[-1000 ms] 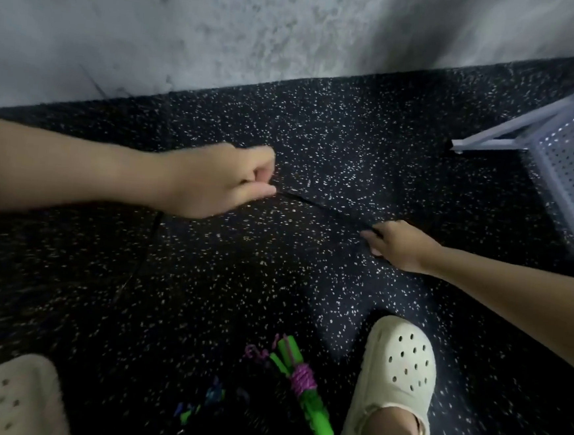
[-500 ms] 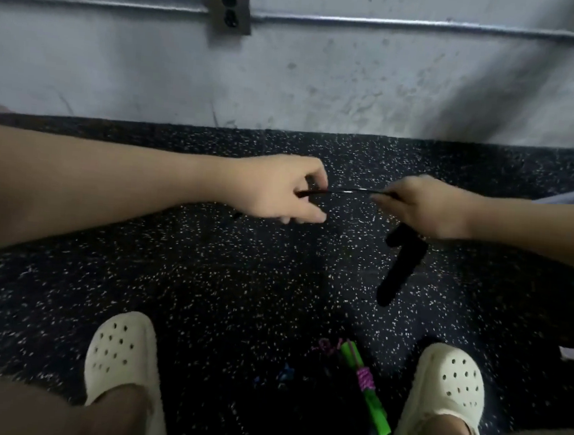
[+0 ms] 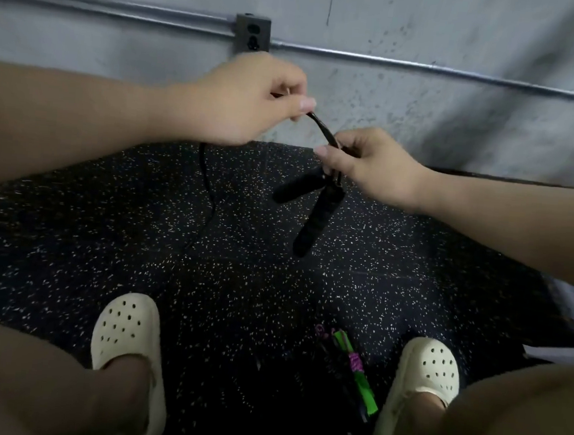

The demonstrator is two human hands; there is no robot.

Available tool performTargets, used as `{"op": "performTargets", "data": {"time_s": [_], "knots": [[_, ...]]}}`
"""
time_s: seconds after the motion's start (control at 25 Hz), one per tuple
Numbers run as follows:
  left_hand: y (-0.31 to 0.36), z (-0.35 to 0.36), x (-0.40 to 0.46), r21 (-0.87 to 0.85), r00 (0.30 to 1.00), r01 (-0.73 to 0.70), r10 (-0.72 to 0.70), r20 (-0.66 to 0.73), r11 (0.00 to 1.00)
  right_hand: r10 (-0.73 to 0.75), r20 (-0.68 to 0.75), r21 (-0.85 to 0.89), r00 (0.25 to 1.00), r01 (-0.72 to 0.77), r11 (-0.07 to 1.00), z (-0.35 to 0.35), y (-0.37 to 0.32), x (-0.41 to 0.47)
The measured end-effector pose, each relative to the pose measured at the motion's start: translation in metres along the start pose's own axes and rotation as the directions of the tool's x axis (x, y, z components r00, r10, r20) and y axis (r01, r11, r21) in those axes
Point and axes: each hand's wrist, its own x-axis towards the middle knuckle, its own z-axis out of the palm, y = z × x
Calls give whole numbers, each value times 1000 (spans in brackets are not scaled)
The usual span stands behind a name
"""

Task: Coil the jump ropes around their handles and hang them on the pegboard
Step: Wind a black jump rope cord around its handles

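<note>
While the thin black jump rope [image 3: 321, 127] bridges the two hands in front of the grey wall outlet box [image 3: 252, 35], no coil shows yet. The left hand [image 3: 243, 100] pinches the cord; the right hand [image 3: 373, 165] grips it where both black foam handles [image 3: 316, 216] dangle. Slack trails down to the speckled rubber floor [image 3: 105, 237]. Far below the outlet lies a green-handled rope wound in purple cord [image 3: 357, 370], seemingly bundled, still unhung.

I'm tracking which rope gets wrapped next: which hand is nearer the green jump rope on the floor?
Right. The right hand is above and beyond the green jump rope, pinching the black rope. The left hand is farther up and to the left.
</note>
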Motion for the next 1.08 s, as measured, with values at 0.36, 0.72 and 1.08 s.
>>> {"op": "performTargets", "data": {"time_s": [0.36,0.72,1.08], "knots": [[2,-3,-21,169,959,-180,135,248,969,-130,267,314,955,42,948,13,-6,-15],[9,13,-12,67,981,-179,172,94,982,11,377,428,926,-185,885,15,18,-27],[6,30,2,-229,986,163,-153,63,960,51,28,323,998,-57,945,34,24,-14]]}}
